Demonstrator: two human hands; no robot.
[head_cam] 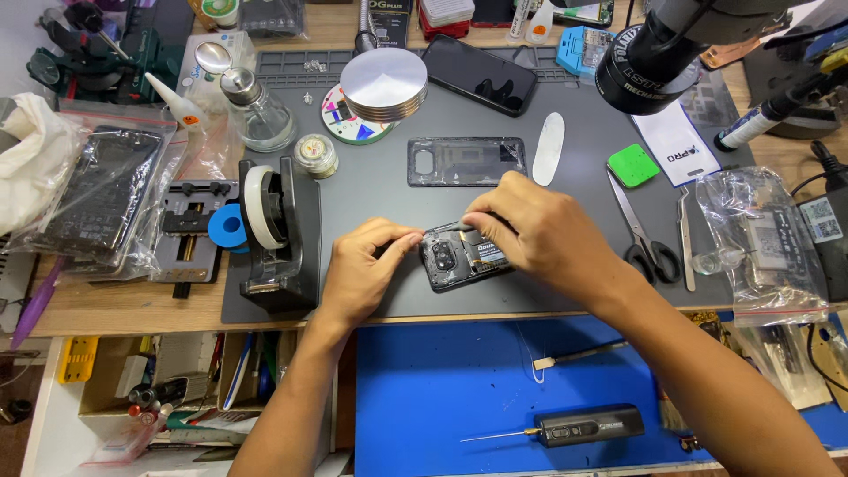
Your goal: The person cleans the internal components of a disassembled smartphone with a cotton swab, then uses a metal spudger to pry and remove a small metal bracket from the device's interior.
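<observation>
- Head view: an opened phone (464, 256), back cover off, lies on the grey mat (371, 177) near the bench's front edge.
- Left hand (362, 269) pinches its camera end; right hand (539, 230) presses fingertips onto its exposed middle.
- It looks light, stiff, fragile inside; the outer frame edges seem the safest hold.
- The detached back cover (465, 162) lies just beyond.

Both hands work on an opened phone (465, 256) lying on the grey mat (371, 194) of the worktop. The left hand (360, 269) pinches its left edge; the right hand (541, 231) presses fingertips onto its top. A detached back cover (465, 162) lies just beyond, scissors (643, 234) to the right.
</observation>
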